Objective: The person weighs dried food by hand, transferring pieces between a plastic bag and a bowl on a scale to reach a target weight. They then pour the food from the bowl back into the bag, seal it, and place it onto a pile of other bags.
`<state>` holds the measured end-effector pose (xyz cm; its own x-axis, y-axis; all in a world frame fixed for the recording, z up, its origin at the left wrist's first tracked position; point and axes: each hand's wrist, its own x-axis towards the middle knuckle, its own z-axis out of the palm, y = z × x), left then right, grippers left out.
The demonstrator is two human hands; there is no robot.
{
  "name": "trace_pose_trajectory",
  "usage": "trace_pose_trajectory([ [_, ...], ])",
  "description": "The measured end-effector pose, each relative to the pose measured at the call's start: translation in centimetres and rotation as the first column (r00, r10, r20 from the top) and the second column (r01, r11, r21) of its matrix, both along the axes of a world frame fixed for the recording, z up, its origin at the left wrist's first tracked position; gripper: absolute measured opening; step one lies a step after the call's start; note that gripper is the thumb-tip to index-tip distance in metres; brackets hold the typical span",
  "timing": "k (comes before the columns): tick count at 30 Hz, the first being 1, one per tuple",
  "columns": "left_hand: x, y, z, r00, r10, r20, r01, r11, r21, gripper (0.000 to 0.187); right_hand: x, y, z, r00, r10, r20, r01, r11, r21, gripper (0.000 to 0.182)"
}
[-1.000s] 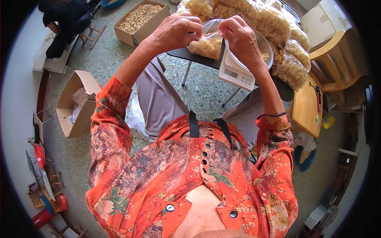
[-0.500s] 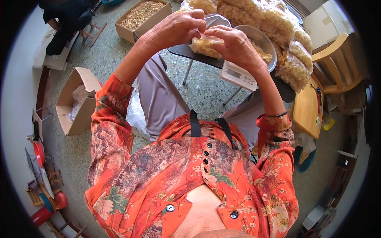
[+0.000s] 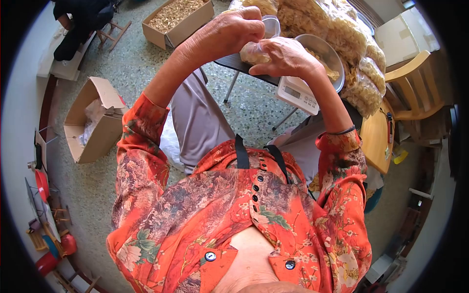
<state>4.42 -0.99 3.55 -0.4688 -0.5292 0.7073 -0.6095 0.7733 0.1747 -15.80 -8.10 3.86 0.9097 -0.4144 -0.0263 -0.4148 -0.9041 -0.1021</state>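
Observation:
A clear plastic bag (image 3: 252, 54) filled with pale yellow dried pieces is held over the edge of a dark table. My left hand (image 3: 238, 30) is closed, fingers curled at the top of the bag, pinching its plastic. Closed on the bag's gathered neck is my right hand (image 3: 289, 57), with its thumb stretched along the near side. Both hands partly hide the bag. Below my right wrist sits a white digital scale (image 3: 298, 94). A clear bowl (image 3: 337, 61) with more yellow pieces stands just beyond that wrist.
Filled bags (image 3: 349, 36) are piled at the back right. A wooden chair (image 3: 415, 88) and small wooden table (image 3: 378, 139) stand at right. Cardboard boxes lie on the floor, one holding brown pieces (image 3: 176, 17), another plastic bags (image 3: 93, 119). Another person (image 3: 85, 22) sits at top left.
My left hand has moved slightly right and up, its fingers curling tighter at the bag's top. My right hand has shifted from the bag's side to its gathered neck.

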Motion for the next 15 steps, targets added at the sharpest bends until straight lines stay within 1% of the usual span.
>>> trace_pose_trajectory([
  [1,0.0,0.0,0.0,1.0,0.001,-0.002,-0.001,1.0,-0.001,0.007,0.3,0.1,0.2,1.0,0.001,-0.002,-0.001,1.0,-0.001,0.056],
  [3,-0.1,0.1,0.0,0.999,0.003,-0.054,-0.001,0.999,0.035,0.007,0.7,0.1,0.4,0.995,-0.036,-0.097,0.036,0.999,0.0,0.057],
  [7,-0.1,0.2,-0.1,0.996,0.047,-0.074,-0.044,0.998,0.034,0.007,0.3,-0.7,-0.3,0.999,-0.012,-0.041,0.011,1.0,-0.028,0.05],
  [9,0.3,-0.1,0.3,0.994,0.099,-0.036,-0.099,0.995,0.004,0.007,-0.5,-1.1,0.5,0.984,0.081,0.161,-0.11,0.977,0.185,0.042],
  [10,0.6,-0.1,0.4,0.994,0.101,-0.034,-0.101,0.995,0.001,0.007,-1.0,-0.8,0.9,0.972,-0.03,0.233,-0.055,0.935,0.35,0.041],
  [11,0.8,-0.2,0.5,0.99,0.116,-0.074,-0.114,0.993,0.039,0.005,-1.7,-0.4,1.5,0.955,-0.119,0.271,-0.003,0.911,0.412,0.038],
  [12,0.9,-0.1,0.6,0.985,0.132,-0.112,-0.123,0.989,0.077,0.006,-2.0,-0.6,1.8,0.942,-0.112,0.318,-0.023,0.92,0.392,0.031],
  [13,1.0,0.1,0.8,0.986,0.128,-0.11,-0.12,0.99,0.077,0.006,-2.4,-0.8,2.0,0.925,-0.107,0.364,-0.04,0.927,0.372,0.025],
  [14,1.1,0.1,1.0,0.985,0.157,-0.076,-0.151,0.985,0.085,0.007,-2.5,-1.4,1.7,0.912,-0.108,0.396,-0.022,0.95,0.31,0.017],
  [15,1.2,0.2,1.2,0.981,0.187,-0.043,-0.182,0.979,0.091,0.008,-2.7,-1.5,1.7,0.91,-0.113,0.399,-0.018,0.95,0.311,0.017],
])
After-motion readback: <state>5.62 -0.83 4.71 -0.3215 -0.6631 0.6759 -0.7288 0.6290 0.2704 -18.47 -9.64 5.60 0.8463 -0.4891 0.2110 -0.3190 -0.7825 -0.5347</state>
